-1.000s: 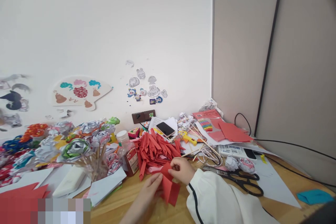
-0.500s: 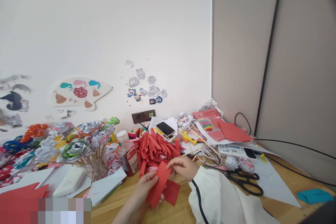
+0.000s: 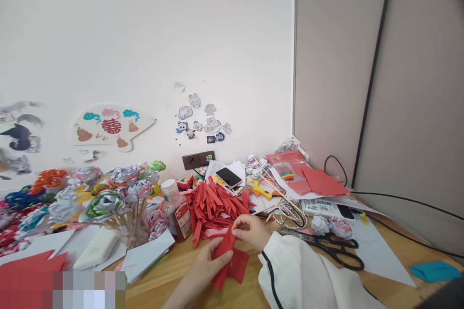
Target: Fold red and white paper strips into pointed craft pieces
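Observation:
A folded strip of red paper (image 3: pixel 220 277) is held between my two hands, just above the wooden table. My left hand (image 3: pixel 211 259) grips it low, with the thumb pressed on its face. At its upper end, the fingertips of my right hand (image 3: pixel 252 231) pinch the edge. Another red paper piece (image 3: pixel 239 266) lies behind and to the right of the strip; whether it is touching the strip I cannot tell. Just beyond my hands rises a heap of folded red paper strips (image 3: pixel 217 207).
Black-handled scissors (image 3: pixel 339 251) lie right of my right sleeve. A clear bottle (image 3: pixel 169 198) and a red box (image 3: pixel 181 222) stand left of the heap. A phone (image 3: pixel 229 177) lies behind it. Crumpled paper flowers (image 3: pixel 105 205) crowd the left; red sheets (image 3: pixel 322 181) lie back right.
My left thumb has moved up and right across the strip, which now looks narrower and more upright. My right hand keeps its pinch at the top, slightly shifted.

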{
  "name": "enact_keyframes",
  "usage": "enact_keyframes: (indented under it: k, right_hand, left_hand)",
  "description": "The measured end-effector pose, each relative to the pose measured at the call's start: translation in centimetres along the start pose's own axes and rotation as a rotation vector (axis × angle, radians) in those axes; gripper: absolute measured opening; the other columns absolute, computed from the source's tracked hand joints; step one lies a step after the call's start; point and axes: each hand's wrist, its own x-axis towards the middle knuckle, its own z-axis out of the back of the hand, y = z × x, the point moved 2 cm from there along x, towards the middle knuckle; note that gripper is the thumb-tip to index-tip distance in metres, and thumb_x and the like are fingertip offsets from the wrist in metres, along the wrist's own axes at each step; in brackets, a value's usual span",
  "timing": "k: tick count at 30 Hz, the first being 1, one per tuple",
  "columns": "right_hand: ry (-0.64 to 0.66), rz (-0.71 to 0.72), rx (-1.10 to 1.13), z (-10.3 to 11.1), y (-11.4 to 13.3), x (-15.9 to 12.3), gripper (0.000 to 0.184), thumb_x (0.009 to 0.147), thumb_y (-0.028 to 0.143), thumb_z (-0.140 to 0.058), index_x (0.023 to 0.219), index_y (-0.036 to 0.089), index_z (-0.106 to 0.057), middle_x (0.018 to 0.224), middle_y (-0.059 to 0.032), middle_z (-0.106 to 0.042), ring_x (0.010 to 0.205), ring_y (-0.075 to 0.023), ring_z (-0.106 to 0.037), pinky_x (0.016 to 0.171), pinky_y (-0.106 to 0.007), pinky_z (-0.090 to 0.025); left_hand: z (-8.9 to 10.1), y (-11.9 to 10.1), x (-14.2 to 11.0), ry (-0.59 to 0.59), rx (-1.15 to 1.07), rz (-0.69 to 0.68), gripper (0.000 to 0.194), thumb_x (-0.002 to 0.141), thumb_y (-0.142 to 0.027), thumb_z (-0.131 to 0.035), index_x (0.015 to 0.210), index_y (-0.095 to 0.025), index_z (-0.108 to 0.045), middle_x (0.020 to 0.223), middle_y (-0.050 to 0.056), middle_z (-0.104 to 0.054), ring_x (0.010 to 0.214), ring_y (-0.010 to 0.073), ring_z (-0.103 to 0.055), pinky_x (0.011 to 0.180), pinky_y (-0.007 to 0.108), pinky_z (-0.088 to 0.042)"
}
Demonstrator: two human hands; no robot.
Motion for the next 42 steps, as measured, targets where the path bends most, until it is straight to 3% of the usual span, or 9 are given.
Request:
enact_keyframes:
  k: [3, 7, 12, 19, 29, 32, 35, 37, 42]
  right_hand:
    - [-0.07, -0.014, 0.031, -0.3, -0.2, 0.0, 0.012, 0.065, 0.027, -0.056, 0.072, 0.017, -0.055, 0.065, 0.0005, -0.054, 0.062, -0.0125, -0.051, 0.06, -0.025, -0.041]
    - [-0.144, -0.016, 0.054, -0.3, 0.4, -0.1, 0.012, 0.063, 0.023, -0.056, 0.074, 0.017, -0.053, 0.067, -0.0006, -0.054, 0.065, -0.0137, -0.051, 0.061, -0.026, -0.041]
    - [-0.214, -0.004, 0.019, -0.2, 0.7, -0.2, 0.012, 0.065, 0.021, -0.054, 0.076, 0.017, -0.053, 0.067, -0.0005, -0.053, 0.065, -0.0134, -0.051, 0.06, -0.025, -0.041]
    - [-0.22, 0.021, 0.005, -0.1, 0.8, -0.3, 0.011, 0.067, 0.021, -0.052, 0.077, 0.017, -0.053, 0.068, -0.0006, -0.053, 0.065, -0.013, -0.05, 0.06, -0.024, -0.041]
    - [-0.259, 0.012, 0.09, -0.1, 0.9, -0.2, 0.016, 0.065, 0.027, -0.056, 0.076, 0.016, -0.053, 0.066, 0.0003, -0.052, 0.063, -0.012, -0.05, 0.059, -0.023, -0.041]
    - [-0.167, -0.078, 0.23, -0.3, 0.6, -0.1, 0.027, 0.063, 0.033, -0.058, 0.083, 0.016, -0.05, 0.062, 0.0023, -0.05, 0.054, -0.0094, -0.049, 0.053, -0.022, -0.041]
    - [0.12, -0.243, 0.348, -0.9, 0.1, -0.2, 0.035, 0.058, 0.039, -0.061, 0.08, 0.014, -0.05, 0.057, 0.0034, -0.051, 0.045, -0.0076, -0.047, 0.048, -0.022, -0.041]
    - [0.236, -0.288, 0.336, -1.1, -0.3, -0.4, 0.035, 0.055, 0.041, -0.063, 0.071, 0.012, -0.052, 0.054, 0.0027, -0.052, 0.046, -0.0078, -0.048, 0.048, -0.022, -0.041]
    - [0.131, -0.322, 0.264, -1.2, -1.3, -0.3, 0.036, 0.052, 0.044, -0.063, 0.064, 0.013, -0.052, 0.05, 0.0028, -0.052, 0.045, -0.0089, -0.048, 0.047, -0.023, -0.041]
  left_hand:
    - [-0.3, 0.2, 0.0, -0.004, 0.094, -0.039, 0.028, 0.068, -0.039, -0.051, 0.079, -0.014, -0.056, 0.065, 0.002, -0.061, 0.062, 0.0153, -0.054, 0.058, 0.023, -0.041]
    - [-0.5, 0.8, 0.2, -0.063, 0.263, -0.081, 0.03, 0.071, -0.041, -0.043, 0.068, -0.015, -0.056, 0.059, 0.001, -0.058, 0.052, 0.0129, -0.05, 0.049, 0.02, -0.038]
    - [-0.7, 0.8, 0.0, -0.065, 0.31, -0.127, 0.027, 0.068, -0.04, -0.047, 0.068, -0.015, -0.057, 0.063, 0.002, -0.06, 0.056, 0.0143, -0.051, 0.051, 0.021, -0.038]
    - [-1.5, 0.8, -0.1, 0.111, 0.109, -0.01, 0.031, 0.071, -0.042, -0.045, 0.065, -0.013, -0.053, 0.051, 0.002, -0.059, 0.043, 0.0127, -0.053, 0.045, 0.022, -0.038]
    - [-0.9, 2.7, 0.8, 0.053, -0.038, 0.11, 0.037, 0.059, -0.05, -0.054, 0.067, -0.014, -0.05, 0.059, 0.002, -0.061, 0.039, 0.0123, -0.054, 0.039, 0.023, -0.04]
    - [-0.9, 2.3, 0.7, 0.053, -0.062, 0.119, 0.039, 0.057, -0.052, -0.055, 0.066, -0.014, -0.05, 0.057, 0.001, -0.061, 0.037, 0.0115, -0.053, 0.039, 0.023, -0.04]
    - [-0.7, 2.1, 0.7, 0.058, -0.085, 0.105, 0.04, 0.058, -0.051, -0.054, 0.07, -0.013, -0.051, 0.059, 0.002, -0.061, 0.038, 0.0115, -0.054, 0.039, 0.023, -0.04]
    - [-0.7, 2.0, 0.7, 0.063, -0.092, 0.097, 0.039, 0.06, -0.05, -0.053, 0.072, -0.013, -0.051, 0.06, 0.002, -0.062, 0.039, 0.0112, -0.055, 0.039, 0.022, -0.04]
    - [-0.7, 2.0, 0.4, 0.088, -0.099, 0.174, 0.036, 0.06, -0.046, -0.056, 0.073, -0.013, -0.05, 0.064, 0.003, -0.063, 0.046, 0.0129, -0.058, 0.044, 0.023, -0.041]
